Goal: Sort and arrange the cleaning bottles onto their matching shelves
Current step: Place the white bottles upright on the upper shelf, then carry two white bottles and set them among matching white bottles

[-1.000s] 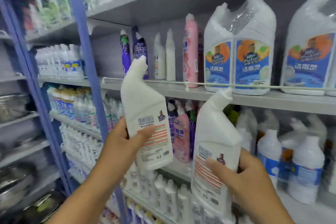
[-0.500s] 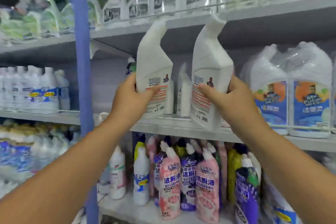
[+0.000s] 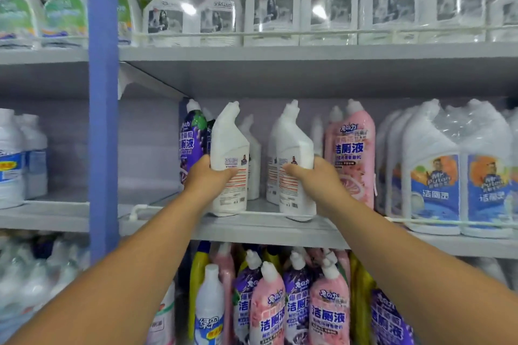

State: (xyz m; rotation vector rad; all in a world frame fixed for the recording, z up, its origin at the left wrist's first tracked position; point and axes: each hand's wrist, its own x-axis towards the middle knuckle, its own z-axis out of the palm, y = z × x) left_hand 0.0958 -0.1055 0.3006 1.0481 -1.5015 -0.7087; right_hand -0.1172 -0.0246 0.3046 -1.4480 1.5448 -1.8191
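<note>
Two white angled-neck cleaner bottles stand with their back labels toward me at the front of the middle shelf (image 3: 252,225). My left hand (image 3: 208,178) grips the left white bottle (image 3: 230,148) round its lower body. My right hand (image 3: 314,176) grips the right white bottle (image 3: 294,145) the same way. Both bottle bases sit at the shelf's front rail, upright. More white bottles of the same shape stand just behind them. A purple bottle (image 3: 191,137) is at their left and a pink bottle (image 3: 354,148) at their right.
Shrink-wrapped twin packs with blue labels (image 3: 457,176) fill the shelf to the right. A blue upright post (image 3: 103,106) divides the bays. Clear spray bottles (image 3: 328,8) line the top shelf. Pink, purple and yellow bottles (image 3: 297,302) crowd the lower shelf.
Both hands have carried the white bottles up from in front of the lower shelves and set them onto the middle shelf, in front of the other white bottles.
</note>
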